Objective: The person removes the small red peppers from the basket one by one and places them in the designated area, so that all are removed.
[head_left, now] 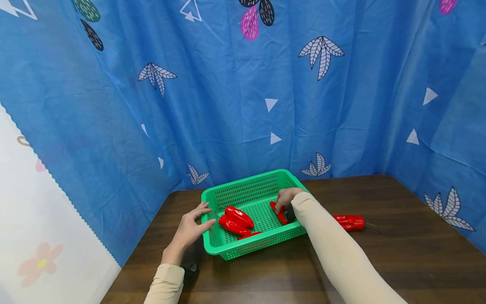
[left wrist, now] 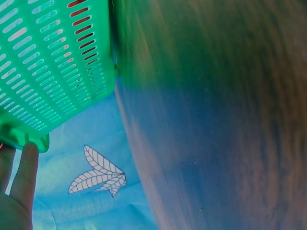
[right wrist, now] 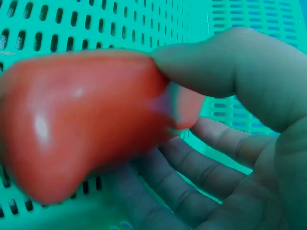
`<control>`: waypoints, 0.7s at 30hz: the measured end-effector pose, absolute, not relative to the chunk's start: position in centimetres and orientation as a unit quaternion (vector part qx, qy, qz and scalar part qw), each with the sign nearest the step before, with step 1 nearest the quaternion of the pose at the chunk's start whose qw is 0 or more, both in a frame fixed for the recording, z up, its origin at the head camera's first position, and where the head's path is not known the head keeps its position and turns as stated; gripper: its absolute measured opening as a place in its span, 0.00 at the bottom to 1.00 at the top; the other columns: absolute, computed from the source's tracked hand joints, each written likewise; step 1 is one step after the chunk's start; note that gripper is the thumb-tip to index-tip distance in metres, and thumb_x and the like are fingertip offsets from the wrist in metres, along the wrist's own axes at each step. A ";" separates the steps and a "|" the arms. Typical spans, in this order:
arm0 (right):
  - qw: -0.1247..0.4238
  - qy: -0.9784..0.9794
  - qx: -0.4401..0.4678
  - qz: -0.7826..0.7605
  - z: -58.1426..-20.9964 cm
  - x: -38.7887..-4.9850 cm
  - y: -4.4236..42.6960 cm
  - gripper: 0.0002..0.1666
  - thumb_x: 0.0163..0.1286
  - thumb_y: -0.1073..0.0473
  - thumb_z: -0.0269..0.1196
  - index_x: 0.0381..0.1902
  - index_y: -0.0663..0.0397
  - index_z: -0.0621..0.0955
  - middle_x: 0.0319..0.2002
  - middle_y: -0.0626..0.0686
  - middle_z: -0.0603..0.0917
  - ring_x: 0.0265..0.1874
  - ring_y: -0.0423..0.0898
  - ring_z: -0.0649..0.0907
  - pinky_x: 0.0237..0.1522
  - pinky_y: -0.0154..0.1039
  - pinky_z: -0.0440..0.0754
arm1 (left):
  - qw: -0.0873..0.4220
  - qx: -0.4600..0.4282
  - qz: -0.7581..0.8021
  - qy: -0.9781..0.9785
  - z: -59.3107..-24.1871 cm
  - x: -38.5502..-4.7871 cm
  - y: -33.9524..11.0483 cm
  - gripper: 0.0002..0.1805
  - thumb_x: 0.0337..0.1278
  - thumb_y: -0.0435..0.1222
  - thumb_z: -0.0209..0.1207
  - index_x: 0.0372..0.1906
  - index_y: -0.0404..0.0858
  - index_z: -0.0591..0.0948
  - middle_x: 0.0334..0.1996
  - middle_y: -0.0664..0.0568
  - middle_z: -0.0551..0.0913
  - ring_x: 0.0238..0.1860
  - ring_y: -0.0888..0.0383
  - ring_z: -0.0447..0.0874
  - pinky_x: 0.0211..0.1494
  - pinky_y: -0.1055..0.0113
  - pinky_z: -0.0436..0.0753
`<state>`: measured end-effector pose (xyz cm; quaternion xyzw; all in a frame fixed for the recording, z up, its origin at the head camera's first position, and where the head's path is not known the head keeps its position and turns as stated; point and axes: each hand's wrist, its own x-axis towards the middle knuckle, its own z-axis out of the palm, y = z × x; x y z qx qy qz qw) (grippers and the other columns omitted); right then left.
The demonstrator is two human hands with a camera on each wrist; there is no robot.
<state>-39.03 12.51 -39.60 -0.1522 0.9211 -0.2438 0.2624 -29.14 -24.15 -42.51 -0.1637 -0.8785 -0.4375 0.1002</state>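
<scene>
A green plastic basket point(head_left: 243, 195) with slotted walls stands on the table. Inside its right part, my right hand point(head_left: 286, 198) holds a red pepper point(head_left: 279, 214). The right wrist view shows the thumb on top of that pepper point(right wrist: 81, 115) and the fingers beneath it, against the slotted basket. Several other red peppers point(head_left: 238, 217) lie at the basket's left side, one partly hidden by the front wall. My left hand point(head_left: 186, 228) is at the left rim, its fingers spread and fairly straight; in the left wrist view, a fingertip touches the basket's rim point(left wrist: 36, 143).
Right of the basket, another red pepper point(head_left: 350, 222) with a thin stem lies on the dark wooden table point(head_left: 410, 249), partly behind my right sleeve. A blue patterned curtain point(head_left: 243, 105) hangs behind the table. White cloth point(head_left: 45, 211) hangs at the left.
</scene>
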 end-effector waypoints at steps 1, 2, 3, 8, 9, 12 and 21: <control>0.267 0.918 -0.155 -0.248 -39.6 -39.0 12.5 0.19 0.61 0.61 0.66 0.15 0.45 0.71 0.18 0.43 0.69 0.22 0.39 0.67 0.28 0.31 0.68 | 0.101 -0.163 -0.437 -0.879 -42.5 -29.1 -24.1 0.28 0.58 0.43 0.70 0.61 0.34 0.81 0.72 0.46 0.72 0.79 0.47 0.58 0.77 0.40 0.62; 0.271 0.916 -0.159 -0.251 -39.6 -39.0 12.5 0.20 0.61 0.62 0.65 0.14 0.44 0.69 0.16 0.43 0.67 0.20 0.38 0.65 0.28 0.31 0.66 | 0.101 -0.163 -0.437 -0.879 -42.4 -29.1 -24.1 0.28 0.58 0.43 0.70 0.61 0.34 0.81 0.72 0.46 0.72 0.79 0.47 0.58 0.77 0.40 0.62; 0.275 0.912 -0.162 -0.258 -39.6 -39.1 12.5 0.22 0.61 0.64 0.64 0.13 0.44 0.68 0.16 0.43 0.66 0.19 0.38 0.63 0.27 0.32 0.65 | 0.101 -0.163 -0.437 -0.879 -42.4 -29.1 -24.1 0.28 0.58 0.43 0.70 0.61 0.34 0.81 0.72 0.46 0.72 0.79 0.47 0.58 0.77 0.40 0.62; 0.272 0.904 -0.164 -0.284 -39.9 -39.6 12.7 0.26 0.61 0.67 0.63 0.16 0.44 0.60 0.16 0.44 0.55 0.19 0.40 0.52 0.27 0.34 0.56 | 0.101 -0.164 -0.437 -0.878 -42.3 -29.1 -24.1 0.28 0.58 0.43 0.69 0.61 0.34 0.81 0.72 0.46 0.72 0.79 0.47 0.57 0.77 0.40 0.62; 0.269 0.905 -0.161 -0.287 -40.0 -39.6 12.7 0.25 0.61 0.66 0.64 0.17 0.45 0.60 0.17 0.44 0.55 0.20 0.41 0.53 0.27 0.35 0.57 | 0.101 -0.165 -0.437 -0.878 -42.4 -29.1 -24.1 0.28 0.58 0.43 0.69 0.61 0.34 0.81 0.72 0.46 0.72 0.79 0.47 0.57 0.77 0.40 0.62; 0.258 0.913 -0.148 -0.278 -39.9 -39.5 12.7 0.15 0.60 0.63 0.67 0.25 0.49 0.70 0.22 0.45 0.67 0.22 0.40 0.64 0.29 0.32 0.67 | 0.102 -0.166 -0.436 -0.879 -42.4 -29.1 -24.1 0.28 0.58 0.43 0.69 0.61 0.34 0.81 0.72 0.46 0.72 0.79 0.47 0.57 0.77 0.40 0.62; 0.264 0.915 -0.151 -0.266 -39.7 -39.2 12.5 0.13 0.59 0.61 0.67 0.38 0.52 0.74 0.33 0.47 0.73 0.31 0.42 0.71 0.35 0.33 0.72 | 0.108 -0.167 -0.435 -0.878 -42.5 -29.1 -24.2 0.28 0.58 0.43 0.70 0.60 0.34 0.81 0.71 0.45 0.72 0.78 0.47 0.58 0.76 0.40 0.62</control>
